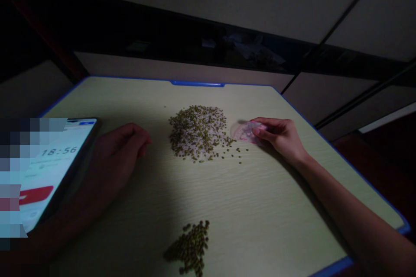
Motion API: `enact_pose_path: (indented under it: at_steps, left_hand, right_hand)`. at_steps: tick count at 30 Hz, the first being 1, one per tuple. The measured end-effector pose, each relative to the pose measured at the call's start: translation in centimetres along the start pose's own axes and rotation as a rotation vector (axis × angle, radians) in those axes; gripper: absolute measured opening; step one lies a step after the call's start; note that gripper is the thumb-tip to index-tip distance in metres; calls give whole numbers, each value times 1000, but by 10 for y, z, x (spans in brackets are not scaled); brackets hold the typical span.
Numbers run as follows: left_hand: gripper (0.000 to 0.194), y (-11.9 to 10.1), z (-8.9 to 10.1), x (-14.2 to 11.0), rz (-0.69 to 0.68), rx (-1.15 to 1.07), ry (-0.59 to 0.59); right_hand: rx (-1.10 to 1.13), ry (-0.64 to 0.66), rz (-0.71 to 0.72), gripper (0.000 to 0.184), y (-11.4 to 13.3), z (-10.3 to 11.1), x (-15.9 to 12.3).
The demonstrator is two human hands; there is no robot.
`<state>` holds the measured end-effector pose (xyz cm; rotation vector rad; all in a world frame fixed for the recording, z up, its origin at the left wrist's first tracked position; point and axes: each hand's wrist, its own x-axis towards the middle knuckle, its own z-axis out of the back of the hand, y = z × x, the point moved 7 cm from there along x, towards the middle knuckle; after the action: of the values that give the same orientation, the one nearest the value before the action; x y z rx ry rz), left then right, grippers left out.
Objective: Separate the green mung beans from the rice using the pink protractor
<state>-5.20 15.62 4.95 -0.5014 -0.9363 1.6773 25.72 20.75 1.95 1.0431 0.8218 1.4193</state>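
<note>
A broad pile of small green beans (198,132) mixed with white grains lies in the middle of the table. At its right edge, my right hand (282,136) pinches a thin clear piece of plastic with red print (248,133) between thumb and fingers. Left of the pile, my left hand (125,147) rests low over the table with its fingers curled in, apart from the beans. It is in shadow, and the inside of that hand is hidden. Nearer to me lies a smaller heap of green beans (193,246), with no white grains visible in it.
A phone (61,160) with a lit timer screen stands at the left, beside my left forearm. The pale table (136,220) has a blue rim and a blue grip (198,83) at its far edge. Behind it are cabinet panels (182,65) and a dark open shelf (162,39).
</note>
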Motion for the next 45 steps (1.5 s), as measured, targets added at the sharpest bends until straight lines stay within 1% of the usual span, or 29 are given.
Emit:
enact_pose_path:
  at_steps: [5,12,20,24,28,38,45]
  left_hand:
    - [25,2,0,1,4,-2,-5]
    - [24,3,0,1,-1,-1,-2]
    - [24,6,-1,0,-5,21,-3]
    - [25,4,-1,1,3,6,-7]
    - [25,2,-1,0,-6,-5,-7]
    - [24,4,-1,1,12,-1,-9]
    - [25,3,-1,0,4,-4,-11]
  right_hand:
    - [-8,9,10,26,-1,0,0]
    - [55,42,9,24,0,-3,0]
    - [101,67,-45,21,-1,-4,-2]
    - [127,67,-53,22,-2,-6,-2]
    - [121,50,-38,23,0,-6,-1]
    - [136,132,-9,21,0,-8,-4]
    - [135,147,-12,21,2,-12,-5]
